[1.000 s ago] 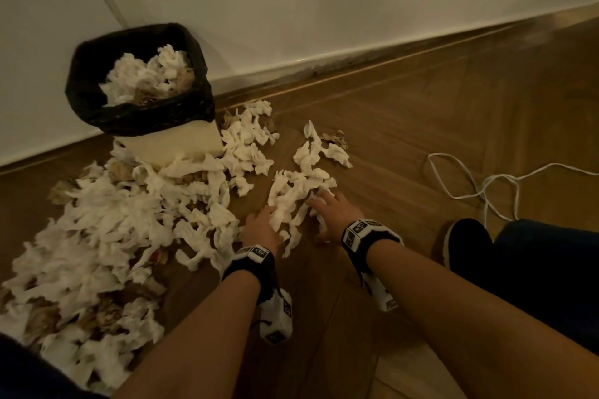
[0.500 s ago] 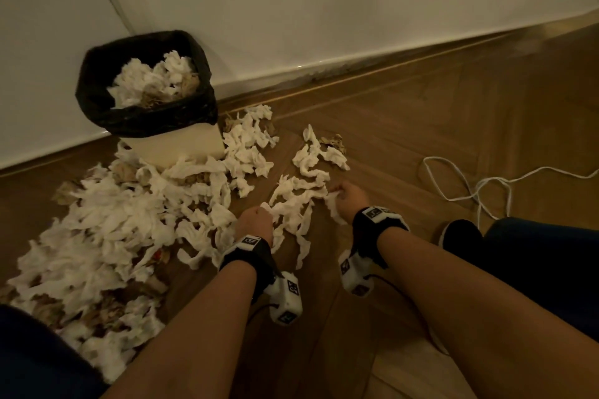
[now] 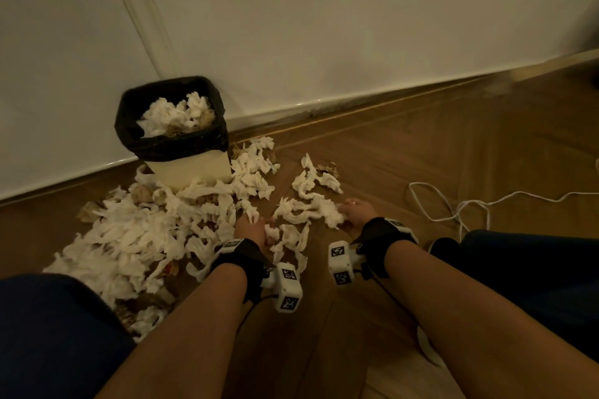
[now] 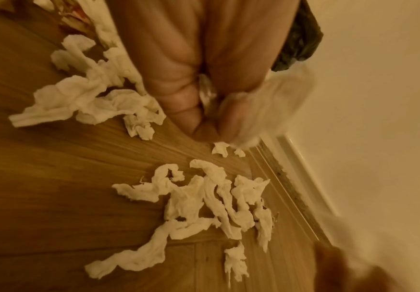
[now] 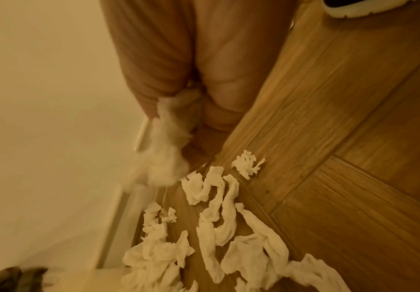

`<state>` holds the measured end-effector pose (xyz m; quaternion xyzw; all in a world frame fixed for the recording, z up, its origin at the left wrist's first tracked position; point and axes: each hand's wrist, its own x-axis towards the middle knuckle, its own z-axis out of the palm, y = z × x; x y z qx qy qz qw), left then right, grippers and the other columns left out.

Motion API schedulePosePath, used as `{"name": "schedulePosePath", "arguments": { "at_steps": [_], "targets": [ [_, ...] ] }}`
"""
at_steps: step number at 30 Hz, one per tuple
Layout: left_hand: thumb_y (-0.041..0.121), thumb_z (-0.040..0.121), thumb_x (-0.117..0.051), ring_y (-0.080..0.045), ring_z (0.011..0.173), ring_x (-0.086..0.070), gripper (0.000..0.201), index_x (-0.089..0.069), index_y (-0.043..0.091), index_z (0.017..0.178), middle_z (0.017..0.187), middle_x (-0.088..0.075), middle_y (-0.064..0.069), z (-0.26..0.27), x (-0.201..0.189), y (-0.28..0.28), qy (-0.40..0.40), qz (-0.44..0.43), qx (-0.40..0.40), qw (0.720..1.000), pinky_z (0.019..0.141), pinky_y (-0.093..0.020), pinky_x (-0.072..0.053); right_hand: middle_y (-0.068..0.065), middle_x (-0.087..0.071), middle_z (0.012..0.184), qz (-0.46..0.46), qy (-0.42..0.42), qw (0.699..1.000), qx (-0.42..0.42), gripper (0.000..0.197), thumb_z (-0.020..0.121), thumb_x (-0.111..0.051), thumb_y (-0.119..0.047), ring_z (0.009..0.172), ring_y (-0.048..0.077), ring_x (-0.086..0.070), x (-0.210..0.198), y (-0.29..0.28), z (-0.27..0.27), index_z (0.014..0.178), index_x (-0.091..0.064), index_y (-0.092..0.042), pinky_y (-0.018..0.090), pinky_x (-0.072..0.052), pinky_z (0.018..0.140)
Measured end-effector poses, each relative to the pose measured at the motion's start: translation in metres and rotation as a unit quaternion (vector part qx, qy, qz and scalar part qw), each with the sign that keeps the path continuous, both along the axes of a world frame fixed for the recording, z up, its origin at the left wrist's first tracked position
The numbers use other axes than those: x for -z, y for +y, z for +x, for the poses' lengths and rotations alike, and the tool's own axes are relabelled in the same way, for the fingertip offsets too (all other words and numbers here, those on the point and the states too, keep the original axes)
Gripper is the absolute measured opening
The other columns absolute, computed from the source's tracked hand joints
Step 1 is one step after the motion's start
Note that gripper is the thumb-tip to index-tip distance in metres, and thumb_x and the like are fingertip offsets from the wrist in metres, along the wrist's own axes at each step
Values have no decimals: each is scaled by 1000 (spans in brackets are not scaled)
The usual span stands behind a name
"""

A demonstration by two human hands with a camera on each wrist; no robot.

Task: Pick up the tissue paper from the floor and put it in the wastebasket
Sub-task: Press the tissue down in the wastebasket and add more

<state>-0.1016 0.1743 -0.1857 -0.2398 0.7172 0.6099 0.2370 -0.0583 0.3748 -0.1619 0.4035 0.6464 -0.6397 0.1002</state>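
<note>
Crumpled white tissue paper (image 3: pixel 142 236) lies strewn over the wooden floor, with a smaller patch (image 3: pixel 304 207) between my hands. My left hand (image 3: pixel 251 230) is low at the edge of the big pile, its fingers (image 4: pixel 179 102) curled round a blurred wad of tissue (image 4: pixel 274 102). My right hand (image 3: pixel 355 212) grips a white clump (image 3: pixel 335 215) at the right end of the small patch; the same clump (image 5: pixel 164 158) hangs blurred from its curled fingers (image 5: pixel 219 110). The wastebasket (image 3: pixel 191 168), cream with a black bag, stands by the wall, heaped with tissue (image 3: pixel 178 116).
A white cord (image 3: pixel 453 204) loops over the floor to the right. My dark-clothed knees (image 3: pixel 534 269) and a dark shoe (image 3: pixel 445 244) are close on the right. The white wall and its skirting (image 3: pixel 356 97) run behind the basket. Brown scraps (image 3: pixel 329 168) mix with the tissue.
Both hands have closed on tissue: the right turned its wrist and curled round a clump, the left curled round a wad. The camera view tilted up, showing more wall.
</note>
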Motion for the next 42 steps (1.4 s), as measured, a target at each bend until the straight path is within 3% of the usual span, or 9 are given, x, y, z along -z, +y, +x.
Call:
{"name": "schedulePosePath", "arguments": {
  "at_steps": [5, 7, 12, 18, 21, 25, 30, 36, 42],
  "targets": [
    [49, 96, -36, -25, 80, -55, 50, -60, 6, 108, 79, -60, -7, 7, -23, 2, 43, 19, 3, 999, 73, -33, -45, 2, -48, 71, -8, 24, 999, 32, 30, 93, -42, -3, 58, 16, -47, -22, -4, 5, 122, -51, 0, 28, -44, 52],
    [60, 95, -13, -24, 98, -53, 76, -65, 7, 110, 99, -59, -3, 7, -29, 2, 5, 75, 44, 996, 90, -37, -43, 4, -39, 65, -69, 25, 995, 66, 18, 92, -35, -2, 49, 16, -34, -31, -5, 7, 99, -51, -2, 21, -31, 37],
    [19, 96, -48, -29, 115, -52, 27, -61, 2, 114, 123, -56, -9, 6, -51, 2, 34, 29, 86, 995, 99, -38, -43, -1, -37, 54, -144, 34, 988, 47, 26, 88, -36, -26, 46, 14, -25, -54, -8, 9, 64, -40, -16, 22, -23, 40],
    [-15, 94, -31, -38, 125, -45, 44, -48, 1, 132, 141, -42, -21, -2, -78, -7, 60, 124, 24, 990, 102, -43, -42, 2, -49, 67, 23, 48, 998, 16, 33, 92, -55, -30, 57, 17, -47, -84, -17, -5, 108, -60, -2, 30, -44, 61],
    [-14, 96, -27, -39, 103, -55, 41, -44, 0, 130, 125, -46, -22, -4, -103, -12, 56, 181, -32, 981, 87, -38, -47, 2, -53, 63, 29, 94, 995, 3, 38, 97, -47, -29, 51, 13, -52, -110, -31, -11, 116, -57, 2, 21, -45, 39],
    [-4, 99, -18, -18, 43, -46, 28, -39, 9, 109, 79, -45, -13, -14, -138, -28, 104, 159, -72, 979, 43, -23, -35, 14, -60, 63, -67, 145, 987, 10, 35, 99, -44, -26, 36, 18, -57, -146, -43, -23, 78, -61, -4, 19, -44, 34],
    [19, 101, -23, -9, 34, -26, 24, -44, 9, 105, 61, -35, -4, -29, -179, -50, 135, 156, -56, 977, 39, -17, -21, 2, -37, 45, 91, 220, 971, -22, 55, 94, -44, -49, 41, 18, -32, -211, -56, -42, 52, -41, -14, 24, -27, 46],
    [43, 91, -53, -15, 44, -35, 40, -45, 18, 61, 53, -39, -1, -53, -235, -82, 255, 26, -18, 966, 45, -26, -31, -5, -29, 34, -15, 313, 950, -7, 50, 102, -26, -34, 24, 9, -23, -280, -81, -68, 55, -28, -17, 13, -17, 32],
    [50, 98, -27, -9, 30, -21, 54, -26, 19, 54, 39, -26, 6, -76, -260, -100, 309, 93, -143, 936, 41, -11, -18, -1, -34, 52, -12, 335, 942, 1, 47, 102, -16, -35, 39, 10, -32, -297, -96, -88, 64, -37, -18, 17, -25, 37]
  ]
}}
